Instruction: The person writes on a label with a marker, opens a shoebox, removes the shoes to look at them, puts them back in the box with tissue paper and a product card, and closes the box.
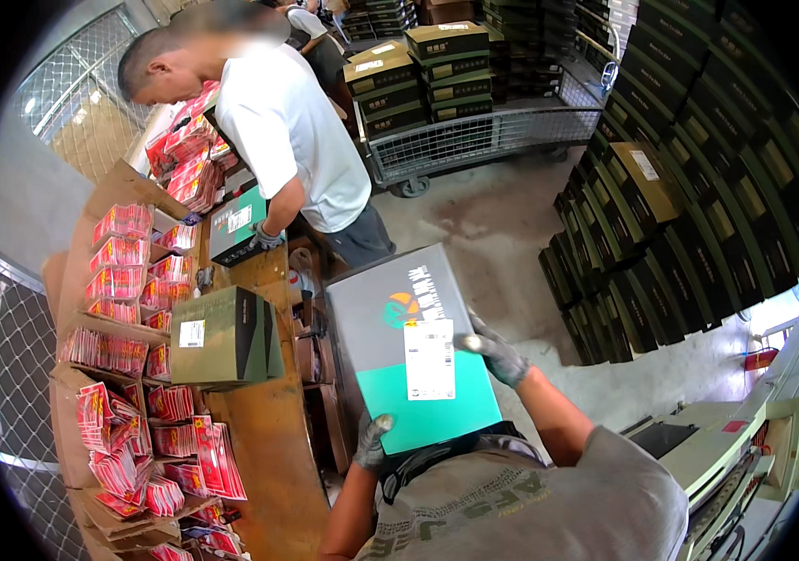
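Observation:
A grey and teal cardboard box [376,318] with a white shipping label [430,360] on its top is held in front of my body. My left hand [374,441], in a grey glove, grips its near left corner, the thumb on the teal part. On the right edge my right hand [497,353], gloved too, has its thumb over the top beside the label. The fingers of both hands are partly hidden under the box. To the left, a dark green box [217,327] with a white label sits on the wooden table [268,449].
Cardboard bins [67,383] of red packets line the table's left side. A co-worker [292,131] in a white shirt bends over another grey and teal box [231,224]. Stacked dark boxes [689,187] stand right, a mesh cart [474,140] behind, a pale machine [736,439] lower right.

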Action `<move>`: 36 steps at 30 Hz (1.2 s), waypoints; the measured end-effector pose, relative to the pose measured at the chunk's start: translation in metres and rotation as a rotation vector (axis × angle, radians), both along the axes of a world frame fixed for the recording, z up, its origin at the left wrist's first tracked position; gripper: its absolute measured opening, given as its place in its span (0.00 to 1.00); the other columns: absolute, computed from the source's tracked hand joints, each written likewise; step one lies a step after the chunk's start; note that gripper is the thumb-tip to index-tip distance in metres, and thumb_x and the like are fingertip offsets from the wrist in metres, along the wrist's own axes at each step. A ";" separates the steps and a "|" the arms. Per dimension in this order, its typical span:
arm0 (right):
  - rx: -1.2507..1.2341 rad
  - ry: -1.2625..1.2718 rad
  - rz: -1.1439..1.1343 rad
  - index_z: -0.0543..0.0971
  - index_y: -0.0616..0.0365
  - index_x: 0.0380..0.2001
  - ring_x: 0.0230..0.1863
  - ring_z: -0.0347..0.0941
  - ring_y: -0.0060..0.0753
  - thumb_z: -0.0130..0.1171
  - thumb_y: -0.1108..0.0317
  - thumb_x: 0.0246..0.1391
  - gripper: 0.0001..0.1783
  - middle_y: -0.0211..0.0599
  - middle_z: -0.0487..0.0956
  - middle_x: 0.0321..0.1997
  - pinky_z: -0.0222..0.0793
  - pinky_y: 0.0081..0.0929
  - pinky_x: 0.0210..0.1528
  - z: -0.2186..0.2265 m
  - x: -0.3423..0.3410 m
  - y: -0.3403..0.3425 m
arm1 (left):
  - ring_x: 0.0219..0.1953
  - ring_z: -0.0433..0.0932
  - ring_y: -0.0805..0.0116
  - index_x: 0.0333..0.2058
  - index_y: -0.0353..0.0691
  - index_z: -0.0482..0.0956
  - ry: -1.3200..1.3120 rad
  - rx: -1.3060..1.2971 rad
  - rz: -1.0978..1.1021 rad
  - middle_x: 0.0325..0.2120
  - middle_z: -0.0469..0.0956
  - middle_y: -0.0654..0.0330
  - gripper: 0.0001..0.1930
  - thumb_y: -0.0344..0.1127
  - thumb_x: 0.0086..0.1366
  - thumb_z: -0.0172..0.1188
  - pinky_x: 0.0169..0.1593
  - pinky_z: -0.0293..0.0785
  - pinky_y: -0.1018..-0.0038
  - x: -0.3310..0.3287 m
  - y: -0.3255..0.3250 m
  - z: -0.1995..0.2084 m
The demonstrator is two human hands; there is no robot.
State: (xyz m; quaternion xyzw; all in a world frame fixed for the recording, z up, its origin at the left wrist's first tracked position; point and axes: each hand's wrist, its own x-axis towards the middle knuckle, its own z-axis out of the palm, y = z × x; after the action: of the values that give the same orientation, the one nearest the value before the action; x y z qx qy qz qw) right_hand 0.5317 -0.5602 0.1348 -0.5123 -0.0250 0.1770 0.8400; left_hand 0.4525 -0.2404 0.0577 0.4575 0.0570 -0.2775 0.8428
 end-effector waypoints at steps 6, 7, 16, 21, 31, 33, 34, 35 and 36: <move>-0.202 0.101 -0.012 0.32 0.63 0.76 0.80 0.42 0.48 0.71 0.37 0.41 0.77 0.55 0.44 0.80 0.44 0.43 0.78 -0.013 -0.015 -0.080 | 0.51 0.78 0.67 0.63 0.36 0.68 0.031 -0.100 -0.083 0.51 0.77 0.58 0.37 0.47 0.59 0.69 0.54 0.77 0.69 0.105 -0.082 0.013; -0.154 0.136 -0.010 0.31 0.60 0.77 0.80 0.42 0.47 0.72 0.39 0.41 0.77 0.53 0.44 0.80 0.44 0.43 0.77 -0.012 -0.010 -0.085 | 0.53 0.77 0.67 0.64 0.36 0.66 0.009 -0.098 -0.103 0.53 0.76 0.58 0.38 0.47 0.59 0.69 0.55 0.76 0.68 0.125 -0.093 0.008; 0.012 0.013 -0.373 0.65 0.57 0.69 0.60 0.71 0.37 0.74 0.50 0.38 0.54 0.38 0.75 0.61 0.65 0.37 0.64 -0.022 0.168 -0.155 | 0.64 0.67 0.58 0.73 0.38 0.51 -0.289 -0.200 -0.059 0.65 0.67 0.51 0.46 0.49 0.65 0.66 0.69 0.62 0.61 0.352 -0.203 0.005; 0.007 0.027 -0.436 0.68 0.62 0.66 0.60 0.71 0.39 0.74 0.45 0.37 0.54 0.40 0.75 0.62 0.69 0.38 0.61 -0.016 0.323 -0.202 | 0.58 0.75 0.62 0.68 0.35 0.62 -0.203 0.211 0.126 0.58 0.76 0.53 0.35 0.47 0.70 0.63 0.64 0.68 0.65 0.466 -0.206 -0.040; 0.126 -0.097 -0.192 0.66 0.60 0.63 0.46 0.77 0.39 0.69 0.43 0.45 0.48 0.44 0.76 0.52 0.79 0.36 0.41 0.050 0.711 -0.181 | 0.48 0.83 0.54 0.56 0.37 0.79 0.260 0.956 0.261 0.45 0.84 0.47 0.24 0.45 0.66 0.62 0.50 0.76 0.62 0.472 -0.136 -0.144; 0.178 -0.150 -0.147 0.61 0.54 0.68 0.62 0.70 0.40 0.67 0.47 0.47 0.48 0.42 0.69 0.62 0.77 0.40 0.56 0.068 0.801 -0.150 | 0.45 0.83 0.57 0.53 0.34 0.80 0.014 1.373 -0.198 0.43 0.84 0.50 0.21 0.41 0.67 0.60 0.48 0.77 0.62 0.441 -0.088 -0.224; 0.191 -0.137 -0.140 0.63 0.54 0.67 0.61 0.71 0.40 0.66 0.47 0.47 0.46 0.42 0.70 0.61 0.77 0.39 0.55 0.070 0.844 -0.139 | 0.43 0.83 0.58 0.52 0.34 0.80 0.005 1.376 -0.157 0.41 0.84 0.52 0.20 0.41 0.68 0.58 0.47 0.77 0.63 0.434 -0.096 -0.230; 0.152 -0.106 -0.068 0.64 0.55 0.65 0.55 0.76 0.39 0.65 0.46 0.48 0.44 0.40 0.73 0.57 0.78 0.38 0.53 0.086 0.880 -0.125 | 0.41 0.83 0.58 0.51 0.35 0.80 0.003 1.384 -0.110 0.39 0.84 0.53 0.18 0.41 0.70 0.55 0.46 0.77 0.63 0.423 -0.102 -0.233; 0.153 0.007 -0.033 0.68 0.54 0.61 0.47 0.80 0.37 0.64 0.46 0.49 0.40 0.38 0.77 0.50 0.81 0.37 0.43 0.074 0.929 -0.114 | 0.39 0.83 0.58 0.51 0.36 0.80 -0.002 1.396 -0.060 0.38 0.84 0.55 0.17 0.41 0.71 0.53 0.45 0.77 0.63 0.412 -0.108 -0.231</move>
State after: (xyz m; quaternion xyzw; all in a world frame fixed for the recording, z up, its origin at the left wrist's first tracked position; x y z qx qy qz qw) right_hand 1.4609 -0.6745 0.2091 -0.4465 -0.0269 0.1624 0.8795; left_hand 0.8644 -0.3480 -0.1732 0.8938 0.2087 -0.1988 0.3436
